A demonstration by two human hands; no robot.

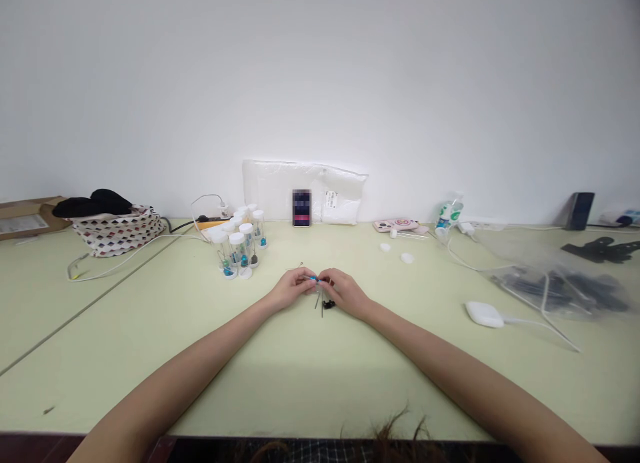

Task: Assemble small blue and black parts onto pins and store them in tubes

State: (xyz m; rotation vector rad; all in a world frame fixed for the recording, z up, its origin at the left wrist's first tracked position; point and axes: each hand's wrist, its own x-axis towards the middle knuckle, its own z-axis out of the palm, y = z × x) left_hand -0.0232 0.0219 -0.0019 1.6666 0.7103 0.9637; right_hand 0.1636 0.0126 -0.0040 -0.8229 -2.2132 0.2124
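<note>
My left hand point(296, 285) and my right hand point(343, 290) meet near the middle of the table. Between their fingertips is a small blue piece point(313, 278), which both hands pinch. Thin metal rods point(322, 305) point down toward me just below the fingers. A small black part point(329, 304) lies on the table beside the right fingers. Behind my left hand a thin piece rests on the surface; it is too small to name. The fine details of the blue piece are hidden by my fingers.
White-capped clear tubes with blue pieces point(245, 249) stand to the left. A phone point(302, 208) leans on a plastic bag point(270, 183) at the wall. Two white discs point(407, 257), a bottle point(449, 213), a white charger point(484, 314) and bagged black parts point(565, 289) are right; a patterned basket point(120, 231) is far left.
</note>
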